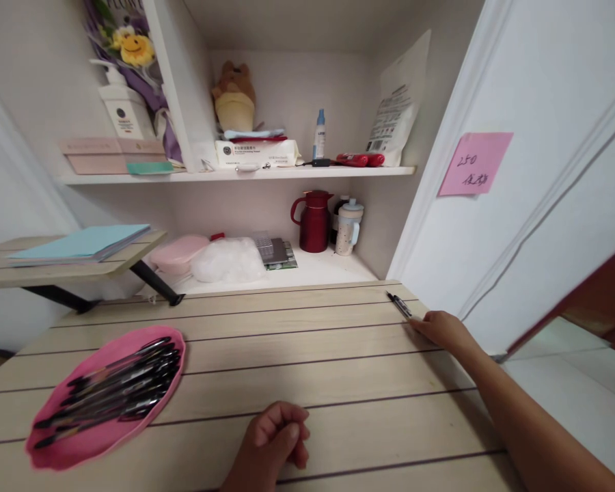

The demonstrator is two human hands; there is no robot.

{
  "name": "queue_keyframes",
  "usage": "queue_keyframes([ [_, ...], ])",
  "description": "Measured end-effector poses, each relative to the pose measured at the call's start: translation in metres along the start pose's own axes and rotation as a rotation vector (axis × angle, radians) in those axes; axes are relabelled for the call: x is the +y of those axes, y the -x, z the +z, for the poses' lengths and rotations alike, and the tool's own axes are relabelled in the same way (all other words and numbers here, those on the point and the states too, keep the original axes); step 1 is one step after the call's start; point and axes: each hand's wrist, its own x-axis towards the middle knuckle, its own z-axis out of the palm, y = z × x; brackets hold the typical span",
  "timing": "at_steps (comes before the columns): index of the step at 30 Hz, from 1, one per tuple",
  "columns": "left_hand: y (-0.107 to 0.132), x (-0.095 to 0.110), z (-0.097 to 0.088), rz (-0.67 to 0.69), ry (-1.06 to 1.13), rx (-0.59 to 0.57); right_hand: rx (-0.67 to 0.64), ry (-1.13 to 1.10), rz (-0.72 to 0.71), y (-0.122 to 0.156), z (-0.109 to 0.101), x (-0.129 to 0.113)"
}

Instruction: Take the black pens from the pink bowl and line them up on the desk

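My right hand (443, 331) is at the right edge of the wood-slat table, its fingers closed at the near end of a black pen (400, 305). The pen lies slantwise on or just over the tabletop, its dark tip pointing to the back left. My left hand (277, 437) rests near the front middle, fingers loosely curled in, with nothing seen in it. Left of it, a pink oval tray (95, 447) holds several black pens (128, 383) lying side by side, mostly in one direction.
A small raised stand (128, 256) at the back left carries blue-covered papers (82, 242). Behind the table, a shelf unit holds a red jug (315, 222), a speckled cup (347, 229) and a pink container (179, 253). A pink note (475, 164) is on the right wall.
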Motion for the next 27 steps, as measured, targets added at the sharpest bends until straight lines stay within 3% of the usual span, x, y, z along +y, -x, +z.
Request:
queue_keyframes([
  [5, 0.004, 0.005, 0.002, -0.016, -0.012, -0.024, 0.058, 0.025, 0.002, 0.011, -0.017, 0.011],
  [9, 0.009, 0.01, 0.005, 0.038, -0.032, -0.014, 0.098, 0.061, -0.047, 0.042, -0.029, 0.007],
  [13, 0.012, 0.007, 0.01, 0.083, -0.084, -0.024, 0.067, 0.073, -0.197, 0.089, -0.022, -0.022],
  [18, 0.016, 0.008, 0.01, 0.07, -0.34, -0.103, -0.018, 0.047, -0.437, 0.157, 0.011, -0.068],
  [20, 0.017, 0.024, -0.002, 0.199, -0.564, -0.115, -0.049, 0.014, -0.499, 0.181, 0.022, -0.081],
  [22, 0.019, 0.053, -0.024, 0.385, -0.831, -0.056, -0.069, -0.026, -0.549, 0.199, 0.03, -0.088],
  [24, 0.021, 0.089, -0.056, 0.493, -1.157, 0.126, -0.085, -0.058, -0.575, 0.212, 0.035, -0.094],
  [25, 0.022, 0.107, -0.074, 0.455, -1.324, 0.261, -0.092, -0.072, -0.582, 0.217, 0.036, -0.096],
  [26, 0.023, 0.123, -0.093, 0.326, -1.457, 0.423, -0.101, -0.085, -0.585, 0.221, 0.037, -0.099],
  [27, 0.024, 0.137, -0.112, 0.248, -1.487, 0.501, -0.111, -0.097, -0.582, 0.225, 0.038, -0.102],
])
